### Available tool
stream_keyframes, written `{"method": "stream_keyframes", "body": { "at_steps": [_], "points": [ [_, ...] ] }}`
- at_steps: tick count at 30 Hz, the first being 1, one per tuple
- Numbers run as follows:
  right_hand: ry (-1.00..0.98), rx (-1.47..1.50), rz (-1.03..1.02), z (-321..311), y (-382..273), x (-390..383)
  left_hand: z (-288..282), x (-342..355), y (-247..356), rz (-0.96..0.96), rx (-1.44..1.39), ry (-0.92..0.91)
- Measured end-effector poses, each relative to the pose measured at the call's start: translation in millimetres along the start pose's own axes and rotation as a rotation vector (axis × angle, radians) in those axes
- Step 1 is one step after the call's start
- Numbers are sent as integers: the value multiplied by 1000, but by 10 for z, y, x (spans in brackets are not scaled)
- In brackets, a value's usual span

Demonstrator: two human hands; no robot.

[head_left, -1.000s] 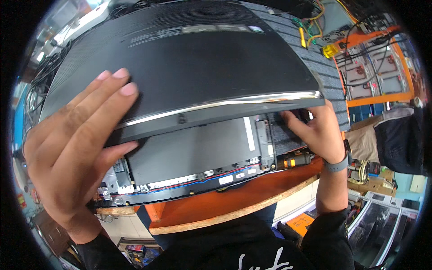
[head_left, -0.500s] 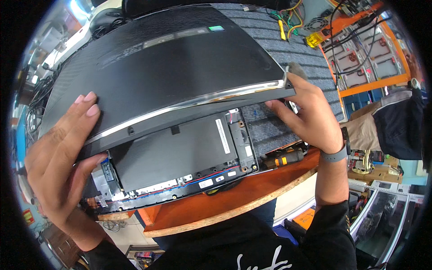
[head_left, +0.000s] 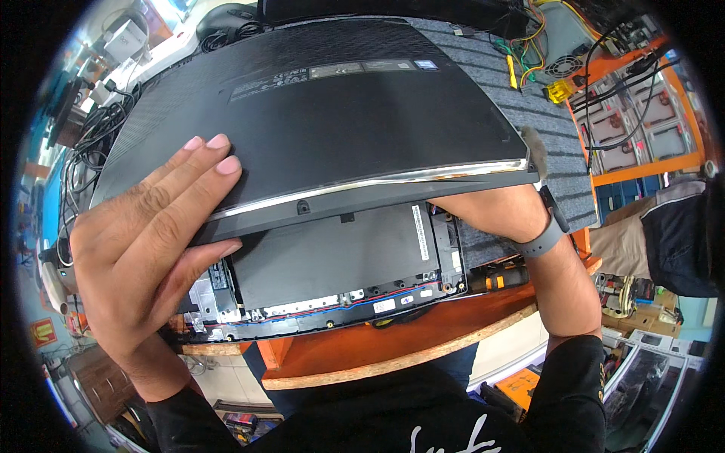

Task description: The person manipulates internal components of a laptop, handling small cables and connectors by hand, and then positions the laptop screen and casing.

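Note:
A black laptop bottom cover [head_left: 362, 124] with a shiny silver edge is tilted up over the open laptop body [head_left: 355, 317]. My left hand [head_left: 147, 241] grips the cover's near left edge, fingers flat on top and thumb beneath. Under the right part of the cover reaches my right hand [head_left: 483, 210]; its fingers are hidden there, and only the back of the hand and the wrist show. Below the raised edge lie a flat black battery [head_left: 332, 260] and a red and blue wire pair along the near rim.
The laptop rests on a grey striped mat [head_left: 559, 143] on an orange-brown bench [head_left: 408, 355]. A black and orange tool [head_left: 506, 279] lies right of the laptop. Cables [head_left: 98, 136] crowd the left, a yellow connector [head_left: 557, 92] the far right. Another person's sleeve [head_left: 680, 234] shows at right.
My right hand has gone from the cover's right corner to underneath it. My left hand lies farther in along the near edge. The whole view has shifted.

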State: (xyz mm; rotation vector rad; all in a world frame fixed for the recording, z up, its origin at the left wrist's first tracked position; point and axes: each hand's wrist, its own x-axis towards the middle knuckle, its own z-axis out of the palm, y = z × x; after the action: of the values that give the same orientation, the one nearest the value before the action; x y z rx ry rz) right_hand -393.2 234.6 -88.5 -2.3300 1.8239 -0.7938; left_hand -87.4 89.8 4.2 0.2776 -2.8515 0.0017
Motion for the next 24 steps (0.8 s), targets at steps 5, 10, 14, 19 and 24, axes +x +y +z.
{"method": "stream_keyframes", "body": {
  "at_steps": [5,10,14,19,24],
  "points": [
    [41,-17,61,51,21,-38,53,34,-2,17,-8,8],
    [40,-81,88,56,28,-138,97,27,-9,38,16,3],
    [12,18,137,5,16,-141,71,1,-12,43,39,-10],
    [-49,7,189,-50,-59,-116,63,-21,-53,59,55,-40],
    [-91,-48,193,-80,-72,-119,78,-18,-79,67,42,-41]
  ]
}}
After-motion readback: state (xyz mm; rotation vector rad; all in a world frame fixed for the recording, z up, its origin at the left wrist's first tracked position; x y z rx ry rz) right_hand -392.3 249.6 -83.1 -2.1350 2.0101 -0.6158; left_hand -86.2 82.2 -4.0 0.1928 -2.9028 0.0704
